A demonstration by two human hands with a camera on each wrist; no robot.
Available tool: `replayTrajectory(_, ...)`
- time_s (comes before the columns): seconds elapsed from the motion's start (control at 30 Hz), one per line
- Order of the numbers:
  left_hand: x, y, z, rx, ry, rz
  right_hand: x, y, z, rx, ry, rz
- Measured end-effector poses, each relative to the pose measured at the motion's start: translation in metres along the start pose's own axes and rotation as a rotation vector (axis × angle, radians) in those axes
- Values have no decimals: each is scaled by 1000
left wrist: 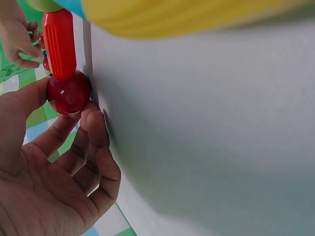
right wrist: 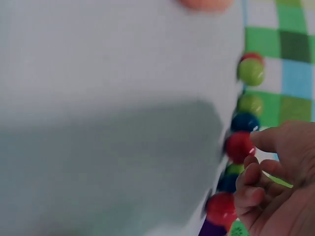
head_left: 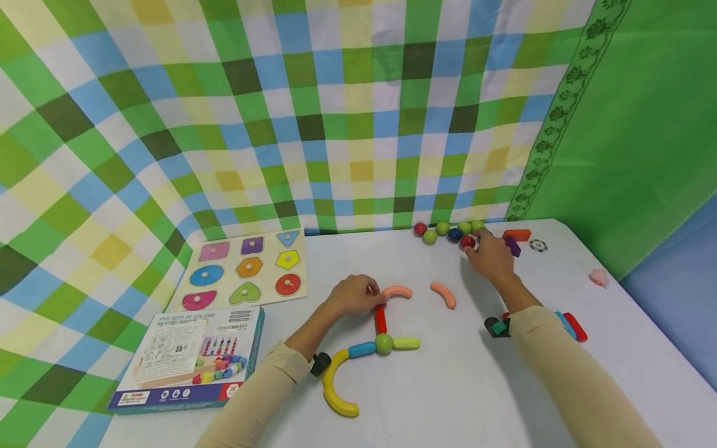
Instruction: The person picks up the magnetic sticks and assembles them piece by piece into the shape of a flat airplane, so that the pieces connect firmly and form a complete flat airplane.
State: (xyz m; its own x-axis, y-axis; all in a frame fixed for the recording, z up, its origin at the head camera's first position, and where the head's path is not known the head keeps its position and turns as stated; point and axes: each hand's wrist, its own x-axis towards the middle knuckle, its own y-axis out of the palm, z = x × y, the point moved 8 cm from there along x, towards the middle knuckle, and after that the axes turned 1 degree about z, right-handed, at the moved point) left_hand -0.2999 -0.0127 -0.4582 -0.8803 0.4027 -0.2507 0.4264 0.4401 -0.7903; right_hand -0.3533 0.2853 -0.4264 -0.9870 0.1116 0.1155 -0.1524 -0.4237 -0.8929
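My left hand (head_left: 356, 295) pinches a glossy dark red ball (left wrist: 69, 93) between thumb and fingers, at the end of a red grooved stick (head_left: 381, 319). That stick meets a green ball (head_left: 383, 343), with a blue stick (head_left: 362, 349) and a lime stick (head_left: 406, 343) on either side. A yellow curved piece (head_left: 330, 382) continues from the blue stick. At the table's back, my right hand (head_left: 493, 258) reaches to a row of balls. Its thumb and fingertips are close beside a red ball (right wrist: 240, 147), not closed round it; contact is unclear.
Two salmon curved pieces (head_left: 444, 295) lie mid-table, one near the left hand. A shape puzzle board (head_left: 224, 254) and a toy box (head_left: 187, 358) stand left. An orange block (head_left: 517, 235), a patterned disc (head_left: 538, 246) and a pink figure (head_left: 599, 277) sit right; sticks (head_left: 575, 326) lie beside the right forearm.
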Motion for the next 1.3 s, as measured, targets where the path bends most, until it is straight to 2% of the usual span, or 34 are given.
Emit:
replayTrajectory(0.27,2,3,1,2,-13,12,24,23,-18,-71,7,93)
replayTrajectory(0.43,3,7,-3,15,-28,26,20,29,-22,-55,21,98)
replayTrajectory(0.53,2,7,-3,44,-55,29,11,24,-7,-30,-10,89)
replayTrajectory(0.67,2,6,-2,69,-72,36,-9,19,29,14,-141,84)
replayTrajectory(0.73,3,6,-2,71,-67,39,-23,19,47,55,-212,103)
replayTrajectory(0.83,4,7,0,44,-67,43,-44,25,68,135,-266,179)
replayTrajectory(1.03,5,6,2,-21,-43,45,-76,47,83,223,-245,349)
replayTrajectory(1.3,5,8,5,-74,-26,77,-96,66,82,205,-177,403)
